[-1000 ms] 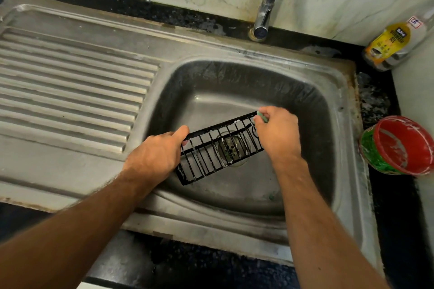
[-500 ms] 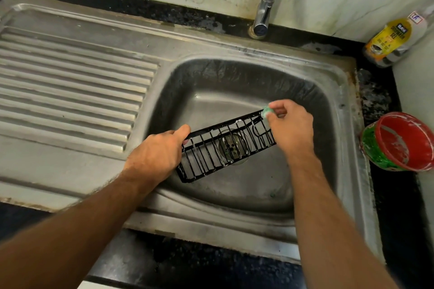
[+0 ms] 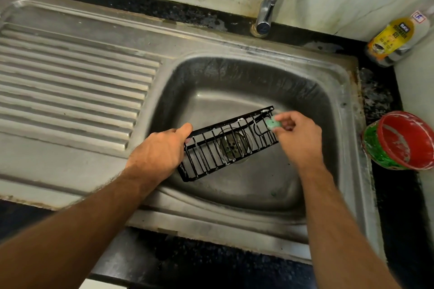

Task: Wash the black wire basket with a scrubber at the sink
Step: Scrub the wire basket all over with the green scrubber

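A black wire basket [image 3: 218,148] hangs tilted over the steel sink [image 3: 249,202], above the drain. My left hand [image 3: 159,152] grips its left end. My right hand [image 3: 298,138] pinches a small green scrubber [image 3: 271,123] against the basket's right end. White foam dots the top rim of the basket.
A ribbed draining board [image 3: 70,91] lies left of the bowl. The tap [image 3: 267,2] stands behind it, with no water running. On the black counter at right sit a red and green tub [image 3: 399,141] and a yellow-labelled bottle [image 3: 397,37].
My right hand with the scrubber has slid right along the basket's top rim and now sits at the right end. The left hand kept its grip.
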`<state>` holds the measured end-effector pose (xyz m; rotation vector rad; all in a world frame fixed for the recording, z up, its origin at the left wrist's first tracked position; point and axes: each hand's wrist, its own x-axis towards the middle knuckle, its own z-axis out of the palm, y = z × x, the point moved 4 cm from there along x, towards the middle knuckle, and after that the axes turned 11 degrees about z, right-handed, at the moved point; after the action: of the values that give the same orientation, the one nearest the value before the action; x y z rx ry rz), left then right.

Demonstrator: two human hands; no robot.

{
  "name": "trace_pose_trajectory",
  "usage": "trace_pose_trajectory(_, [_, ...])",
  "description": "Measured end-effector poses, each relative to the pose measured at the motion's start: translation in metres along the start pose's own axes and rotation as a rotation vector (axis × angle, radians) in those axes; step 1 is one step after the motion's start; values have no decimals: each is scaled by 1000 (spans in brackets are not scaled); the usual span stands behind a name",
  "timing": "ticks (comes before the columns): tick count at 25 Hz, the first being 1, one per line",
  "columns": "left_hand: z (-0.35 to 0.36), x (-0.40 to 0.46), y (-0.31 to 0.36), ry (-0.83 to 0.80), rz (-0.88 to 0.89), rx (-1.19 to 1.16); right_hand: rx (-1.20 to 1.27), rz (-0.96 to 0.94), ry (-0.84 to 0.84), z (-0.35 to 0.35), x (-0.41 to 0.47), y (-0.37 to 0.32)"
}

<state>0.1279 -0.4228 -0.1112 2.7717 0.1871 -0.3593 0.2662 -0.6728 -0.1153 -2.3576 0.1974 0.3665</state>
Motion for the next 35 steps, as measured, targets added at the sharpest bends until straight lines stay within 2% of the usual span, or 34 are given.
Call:
trace_pose_trajectory(3, [-1,-1,1,-3,-17,-8,74,8,-15,1,6,-3])
trace_pose_trajectory(5, [-1,-1,1,-5,-25,-7,14,62,-13,-3,-2,17])
trace_pose_trajectory(7, [0,0,1,-2,-38,-4,-69,142,-130,4,-15,40])
trace_pose_trajectory(9, [0,1,0,-4,-50,-6,-35,186,-235,14,-27,51])
trace_pose_trajectory(13, [2,0,0,2,-39,-3,219,244,-73,16,-23,43])
trace_pose_trajectory(15, [2,0,-2,-6,-40,-8,298,257,-53,15,-21,36])
trace_pose_trajectory(20, [1,0,0,-44,-28,-17,215,310,-94,31,-37,29])
trace_pose_trajectory(24, [-2,-2,-1,-25,11,-49,134,272,89,31,-60,9])
trace_pose_trajectory(25, [-4,-3,-1,-17,20,-66,121,254,79,32,-70,0])
trace_pose_trajectory(29, [-7,-6,-4,53,60,-172,33,149,-140,53,-108,-25])
trace_pose_trajectory(32, [-9,-6,-10,106,99,-244,47,146,-104,56,-116,-27])
trace_pose_trajectory(35, [-6,-4,-17,89,148,-332,84,155,-49,58,-126,-31])
